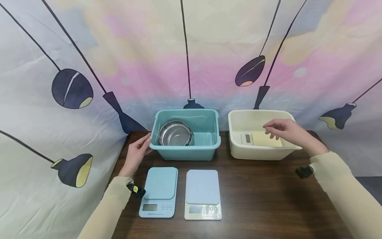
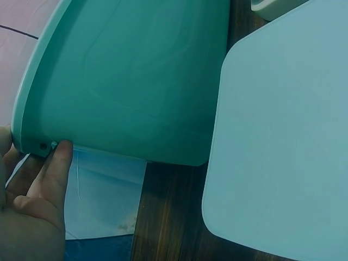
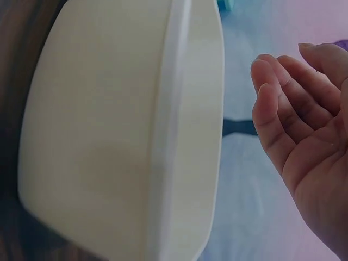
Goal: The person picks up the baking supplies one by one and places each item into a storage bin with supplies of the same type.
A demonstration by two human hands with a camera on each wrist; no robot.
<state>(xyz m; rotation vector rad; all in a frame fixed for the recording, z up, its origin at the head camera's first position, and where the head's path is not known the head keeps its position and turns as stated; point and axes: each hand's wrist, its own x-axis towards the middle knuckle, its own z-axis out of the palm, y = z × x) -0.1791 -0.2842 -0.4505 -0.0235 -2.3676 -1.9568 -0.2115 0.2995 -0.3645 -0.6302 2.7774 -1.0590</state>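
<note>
My left hand (image 1: 136, 153) holds the left rim of a teal plastic basin (image 1: 186, 153); in the left wrist view the fingers (image 2: 58, 168) are at the rim's corner. Inside that basin lie round metal sieves or pans (image 1: 176, 133), nested together. Over a cream plastic basin (image 1: 259, 152) hovers my right hand (image 1: 285, 131), fingers loosely bent and holding nothing. The right wrist view shows its palm facing the camera, apart from the basin wall (image 3: 103, 119). A pale yellow kitchen scale (image 1: 265, 139) with a small display lies in the cream basin, partly behind the hand.
On the brown wooden table (image 1: 256, 196), a light blue kitchen scale (image 1: 159, 191) and a white kitchen scale (image 1: 203, 194) lie side by side in front of the teal basin. Behind the basins hangs a cloth (image 1: 143, 66) printed with lamps.
</note>
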